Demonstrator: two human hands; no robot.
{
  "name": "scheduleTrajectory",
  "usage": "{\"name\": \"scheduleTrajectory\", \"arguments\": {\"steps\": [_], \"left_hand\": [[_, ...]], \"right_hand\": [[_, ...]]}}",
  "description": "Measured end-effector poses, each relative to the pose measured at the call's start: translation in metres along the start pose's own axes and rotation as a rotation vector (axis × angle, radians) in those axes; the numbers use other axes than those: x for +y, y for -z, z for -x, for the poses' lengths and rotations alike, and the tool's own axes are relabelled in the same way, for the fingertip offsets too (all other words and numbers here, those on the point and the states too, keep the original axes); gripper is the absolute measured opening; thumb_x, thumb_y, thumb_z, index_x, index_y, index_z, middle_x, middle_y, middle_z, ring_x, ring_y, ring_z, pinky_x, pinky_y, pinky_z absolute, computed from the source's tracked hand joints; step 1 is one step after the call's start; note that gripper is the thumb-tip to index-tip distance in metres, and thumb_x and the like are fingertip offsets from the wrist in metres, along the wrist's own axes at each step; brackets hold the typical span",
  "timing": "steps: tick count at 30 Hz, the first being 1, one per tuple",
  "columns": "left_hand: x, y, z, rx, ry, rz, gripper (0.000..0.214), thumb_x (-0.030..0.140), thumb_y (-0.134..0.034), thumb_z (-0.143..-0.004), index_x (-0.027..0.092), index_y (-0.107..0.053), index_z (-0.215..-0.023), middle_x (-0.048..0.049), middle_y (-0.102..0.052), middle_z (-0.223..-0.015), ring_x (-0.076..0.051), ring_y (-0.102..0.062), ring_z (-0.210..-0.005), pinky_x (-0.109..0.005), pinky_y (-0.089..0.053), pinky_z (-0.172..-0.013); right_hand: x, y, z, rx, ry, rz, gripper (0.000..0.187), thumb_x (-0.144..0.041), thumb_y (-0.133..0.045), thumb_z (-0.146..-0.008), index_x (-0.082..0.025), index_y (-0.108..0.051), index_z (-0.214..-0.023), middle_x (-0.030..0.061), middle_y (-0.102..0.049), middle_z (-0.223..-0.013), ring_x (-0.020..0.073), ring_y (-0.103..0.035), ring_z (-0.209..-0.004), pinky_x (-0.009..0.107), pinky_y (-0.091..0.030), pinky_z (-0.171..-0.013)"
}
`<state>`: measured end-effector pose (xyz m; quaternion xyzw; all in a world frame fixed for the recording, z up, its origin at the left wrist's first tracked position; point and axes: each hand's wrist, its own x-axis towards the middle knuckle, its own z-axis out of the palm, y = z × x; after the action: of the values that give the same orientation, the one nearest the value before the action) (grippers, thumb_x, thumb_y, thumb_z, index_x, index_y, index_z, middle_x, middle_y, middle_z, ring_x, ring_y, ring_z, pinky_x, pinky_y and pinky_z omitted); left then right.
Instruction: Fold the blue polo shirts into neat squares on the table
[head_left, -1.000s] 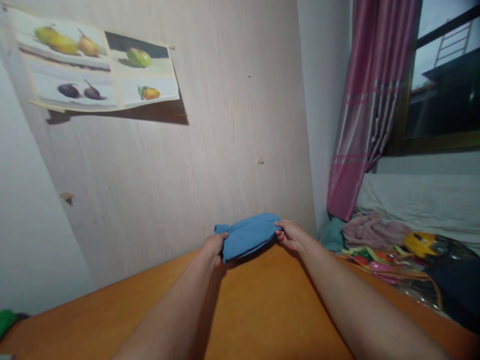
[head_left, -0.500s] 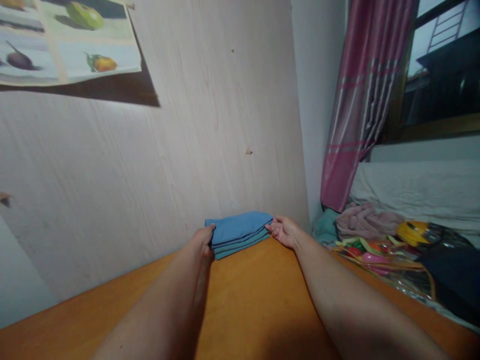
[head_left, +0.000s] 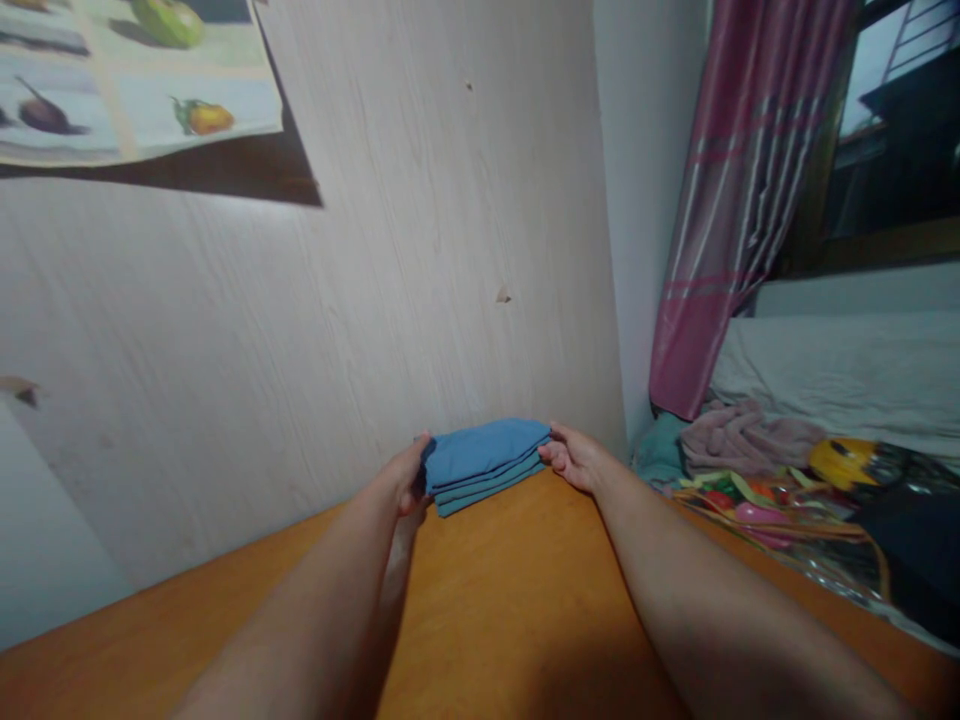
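A stack of folded blue cloth [head_left: 487,455] lies on the orange-brown tabletop [head_left: 480,600], close against the wall. Its upper layer is plain blue and several folded edges show along the front, greener toward the bottom. My left hand [head_left: 411,475] is closed on the left end of the stack, with the thumb up at the top edge; its other fingers are mostly hidden. At the opposite end, my right hand [head_left: 571,457] pinches the right edge, fingers curled in at the corner. What kind of cloth items these are cannot be made out.
A pale wood-grain wall panel [head_left: 390,280] rises right behind the cloth, with a fruit picture [head_left: 150,120] on it. To the right are a pink towel [head_left: 750,435], a clear bag of colourful things [head_left: 780,520], a dark item [head_left: 919,545] and a pink curtain [head_left: 720,230].
My left hand has shifted its hold at the left end, now covering the corner that stuck out. The right hand stays at the right edge. The view has turned slightly.
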<state>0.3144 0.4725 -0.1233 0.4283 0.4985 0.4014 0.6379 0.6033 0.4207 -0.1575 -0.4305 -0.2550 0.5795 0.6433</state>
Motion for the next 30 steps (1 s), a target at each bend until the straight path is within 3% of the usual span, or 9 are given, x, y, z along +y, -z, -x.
{"name": "scheduleTrajectory", "arguments": {"steps": [3, 7, 11, 14, 18, 24, 27, 30], "left_hand": [[-0.005, -0.005, -0.001, 0.036, -0.027, -0.033, 0.025, 0.033, -0.074, -0.082, 0.015, -0.064, -0.096, -0.0116, -0.075, -0.09, -0.021, -0.07, -0.076, -0.028, -0.055, -0.065], [-0.006, -0.012, 0.0, 0.096, -0.163, -0.036, 0.017, 0.015, -0.07, -0.081, 0.015, -0.063, -0.096, -0.0082, -0.074, -0.085, -0.018, -0.068, -0.069, -0.027, -0.054, -0.066], [0.007, -0.01, 0.013, 0.143, -0.331, -0.009, 0.018, 0.016, -0.07, -0.079, 0.017, -0.064, -0.096, -0.0033, -0.072, -0.082, -0.014, -0.065, -0.066, -0.023, -0.051, -0.066], [0.015, 0.006, 0.037, 0.197, -0.4, 0.002, 0.022, 0.022, -0.072, -0.078, 0.017, -0.065, -0.097, -0.0022, -0.072, -0.081, -0.014, -0.065, -0.066, -0.024, -0.051, -0.067], [0.005, 0.047, 0.09, 0.302, -0.432, -0.004, 0.022, 0.023, -0.071, -0.075, 0.017, -0.066, -0.095, -0.0028, -0.072, -0.081, -0.016, -0.065, -0.066, -0.025, -0.051, -0.066], [-0.051, 0.12, 0.193, 0.545, -0.285, -0.055, 0.025, 0.03, -0.067, -0.075, 0.017, -0.064, -0.096, -0.005, -0.071, -0.077, -0.02, -0.067, -0.063, -0.03, -0.052, -0.058], [-0.078, 0.144, 0.246, 0.62, -0.263, -0.047, 0.038, 0.028, -0.071, -0.071, 0.02, -0.06, -0.107, -0.0041, -0.072, -0.082, -0.021, -0.069, -0.069, -0.031, -0.054, -0.064], [-0.103, 0.158, 0.294, 0.551, -0.258, -0.033, 0.043, 0.032, -0.073, -0.07, 0.023, -0.057, -0.109, -0.0031, -0.071, -0.083, -0.02, -0.068, -0.07, -0.029, -0.055, -0.066]], "right_hand": [[0.004, -0.002, 0.0, 0.029, 0.04, 0.005, 0.008, -0.017, -0.051, -0.099, -0.017, -0.052, -0.091, -0.001, -0.061, -0.065, 0.007, -0.061, -0.046, 0.011, -0.021, -0.029], [0.004, -0.005, 0.001, 0.084, 0.107, 0.034, 0.012, -0.006, -0.051, -0.095, -0.017, -0.052, -0.094, -0.0018, -0.061, -0.064, 0.0065, -0.06, -0.045, 0.01, -0.02, -0.028], [-0.005, -0.016, 0.008, 0.025, 0.17, 0.051, 0.014, -0.005, -0.054, -0.092, -0.018, -0.052, -0.096, -0.0018, -0.062, -0.066, 0.0067, -0.062, -0.048, 0.01, -0.022, -0.029], [-0.011, -0.03, 0.021, -0.092, 0.179, 0.078, 0.014, -0.005, -0.057, -0.088, -0.018, -0.053, -0.092, -0.0028, -0.061, -0.065, 0.0066, -0.063, -0.049, 0.011, -0.022, -0.029], [-0.005, -0.059, 0.045, -0.301, 0.128, 0.163, 0.014, -0.006, -0.062, -0.079, -0.017, -0.055, -0.084, -0.0016, -0.063, -0.063, 0.0097, -0.066, -0.052, 0.011, -0.023, -0.031], [0.042, -0.109, 0.088, -0.674, -0.036, 0.529, 0.012, -0.012, -0.057, -0.074, -0.018, -0.056, -0.085, 0.0034, -0.073, -0.065, 0.0115, -0.065, -0.048, 0.012, -0.03, -0.034], [0.076, -0.128, 0.107, -0.718, -0.103, 0.662, 0.016, -0.012, -0.055, -0.072, -0.018, -0.056, -0.087, 0.0044, -0.073, -0.061, 0.0119, -0.06, -0.041, 0.014, -0.03, -0.033], [0.104, -0.141, 0.126, -0.636, -0.08, 0.692, 0.016, -0.011, -0.053, -0.071, -0.018, -0.056, -0.085, 0.0034, -0.07, -0.057, 0.0121, -0.061, -0.043, 0.014, -0.03, -0.033]]}}
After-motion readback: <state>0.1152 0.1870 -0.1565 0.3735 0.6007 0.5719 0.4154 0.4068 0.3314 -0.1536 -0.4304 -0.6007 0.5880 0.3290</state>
